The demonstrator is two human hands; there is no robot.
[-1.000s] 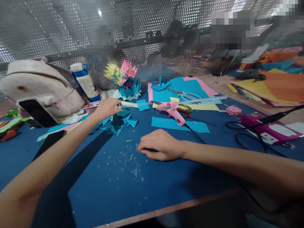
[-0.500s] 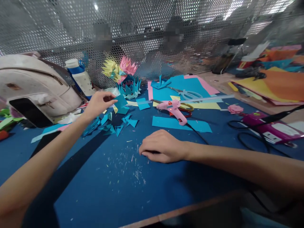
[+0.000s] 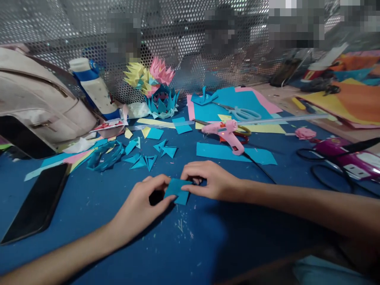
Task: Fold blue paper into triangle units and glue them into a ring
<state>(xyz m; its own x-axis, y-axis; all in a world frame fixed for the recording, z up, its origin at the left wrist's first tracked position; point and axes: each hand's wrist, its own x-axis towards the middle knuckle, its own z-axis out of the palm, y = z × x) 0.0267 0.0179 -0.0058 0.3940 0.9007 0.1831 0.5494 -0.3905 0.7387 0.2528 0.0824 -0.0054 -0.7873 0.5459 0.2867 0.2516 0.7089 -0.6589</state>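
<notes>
Blue square (image 3: 178,190): small, bright and plain, with straight edges, tilted slightly, held between both hands near the middle of the tabletop; whether touching the surface, cannot tell
Left hand (image 3: 142,198): pinching the left side of the square, thumb low, forefinger high, fingertips set narrow
Right hand (image 3: 209,178): thumb pressed on the right part of the square, other fingers curled in close behind
Tabletop (image 3: 118,257): dark blue, flecked with tiny pale scraps around the hands
Folded blue points (image 3: 168,149): scattered just beyond the left hand
Pink glue gun (image 3: 227,136): lying beyond the right hand, small light glowing, just past a blue strip (image 3: 252,154)
Pale blue scissors (image 3: 246,113): resting on stacked blue and pink sheets
Spiky paper flowers (image 3: 138,77): yellow and pink, standing at the back by a blue paper bowl (image 3: 163,103)
Far left: white backpack (image 3: 38,99), bottle (image 3: 97,91), and one phone (image 3: 38,202) lying flat
Far right: magenta power strip (image 3: 350,158) near a pink paper rose (image 3: 305,133)
Metal screen (image 3: 184,43): grey, full of small holes, rising behind everything
</notes>
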